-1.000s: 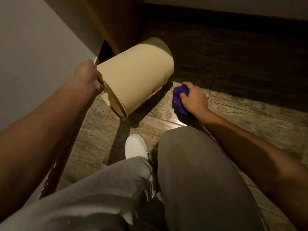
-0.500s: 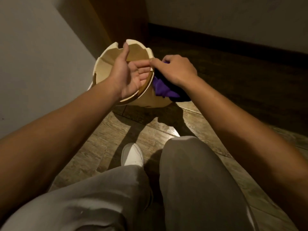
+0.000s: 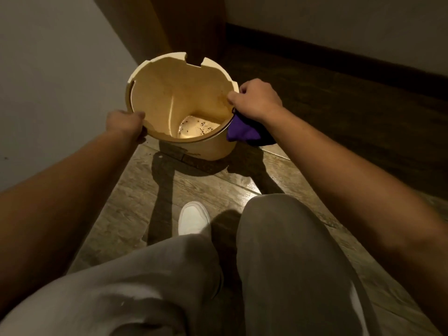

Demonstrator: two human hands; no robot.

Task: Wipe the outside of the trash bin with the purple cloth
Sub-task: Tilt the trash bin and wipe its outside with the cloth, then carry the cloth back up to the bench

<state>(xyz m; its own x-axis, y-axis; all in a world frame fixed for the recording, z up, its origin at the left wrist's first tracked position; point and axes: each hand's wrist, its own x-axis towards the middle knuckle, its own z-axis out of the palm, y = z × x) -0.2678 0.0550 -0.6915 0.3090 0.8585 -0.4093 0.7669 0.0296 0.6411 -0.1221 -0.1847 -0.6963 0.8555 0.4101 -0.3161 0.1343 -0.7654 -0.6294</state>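
A cream trash bin (image 3: 213, 149) stands upright on the wooden floor, its open mouth tilted toward me, dark crumbs on its bottom. My left hand (image 3: 126, 124) grips the near left rim. My right hand (image 3: 254, 100) pinches the right rim, thumb inside, and also holds the purple cloth (image 3: 240, 130), which hangs bunched below the hand against the bin's outer right wall.
A grey wall (image 3: 48, 81) runs close on the left, a wooden panel (image 3: 189, 25) stands behind the bin, and a dark baseboard (image 3: 339, 54) lines the far wall. My knees and a white shoe (image 3: 194, 218) fill the near floor.
The bin went from lying tilted on its side to standing upright. My right hand lifted the cloth off the floor to the bin's right rim, and my left hand shifted to the near rim.
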